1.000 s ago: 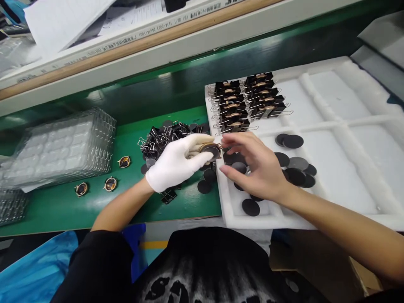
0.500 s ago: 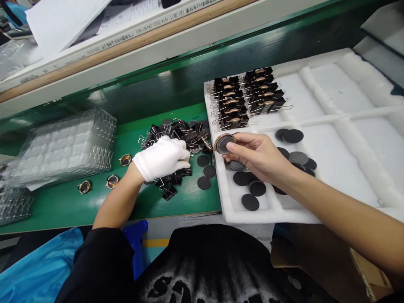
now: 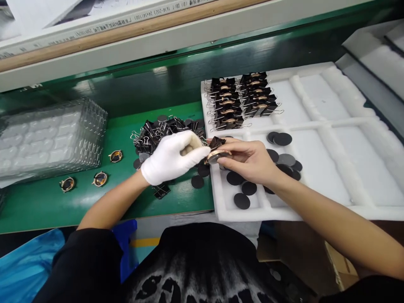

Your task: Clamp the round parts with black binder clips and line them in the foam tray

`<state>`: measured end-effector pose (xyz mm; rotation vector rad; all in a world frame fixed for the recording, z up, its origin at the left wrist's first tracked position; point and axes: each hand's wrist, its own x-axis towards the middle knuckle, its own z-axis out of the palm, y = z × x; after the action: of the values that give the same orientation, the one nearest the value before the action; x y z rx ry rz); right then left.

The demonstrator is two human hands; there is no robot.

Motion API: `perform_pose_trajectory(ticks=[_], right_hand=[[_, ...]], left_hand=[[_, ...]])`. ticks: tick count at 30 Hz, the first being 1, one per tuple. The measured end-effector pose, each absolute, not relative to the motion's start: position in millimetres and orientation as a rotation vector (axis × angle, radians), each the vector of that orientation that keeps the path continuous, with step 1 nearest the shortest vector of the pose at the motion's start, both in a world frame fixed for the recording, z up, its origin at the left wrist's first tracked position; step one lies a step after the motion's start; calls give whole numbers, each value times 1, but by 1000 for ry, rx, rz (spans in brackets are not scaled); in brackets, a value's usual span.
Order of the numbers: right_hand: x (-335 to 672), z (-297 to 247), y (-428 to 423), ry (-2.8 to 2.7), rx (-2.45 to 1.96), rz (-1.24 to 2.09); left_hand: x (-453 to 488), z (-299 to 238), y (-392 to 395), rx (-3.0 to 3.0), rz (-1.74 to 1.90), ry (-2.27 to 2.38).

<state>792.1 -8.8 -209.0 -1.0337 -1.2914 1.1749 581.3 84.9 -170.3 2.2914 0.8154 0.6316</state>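
Note:
My left hand, in a white glove, pinches a black binder clip by its wire handles. The clip is at the far edge of a round gold-rimmed watch case; whether it grips the rim cannot be made out. My bare right hand holds the case with a dark disc against its face, thumb in front and fingers behind. Below and behind the glove lies a heap of binder clips on the green table, with loose black discs beside it. Three more watch cases rest at the left.
A white foam tray on the right carries two rows of clipped watch cases and several black discs. Stacked clear plastic trays stand at the left. A shelf edge with papers runs along the back.
My left hand has risen from the heap with a binder clip and moved right to the watch case. My right hand has tilted the case flatter. The view has shifted slightly.

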Motion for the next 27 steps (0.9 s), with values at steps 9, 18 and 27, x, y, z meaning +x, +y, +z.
perform_pose_trajectory(ticks=[9, 18, 27], right_hand=[[800, -198, -11, -1631, -1003, 1114], [803, -194, -11, -1556, -1029, 1244], [818, -197, -4, -1140, -1268, 1256]], left_hand=[[571, -167, 97, 2569, 135, 656], [579, -174, 89, 2604, 194, 745], [579, -169, 90, 2266, 224, 714]])
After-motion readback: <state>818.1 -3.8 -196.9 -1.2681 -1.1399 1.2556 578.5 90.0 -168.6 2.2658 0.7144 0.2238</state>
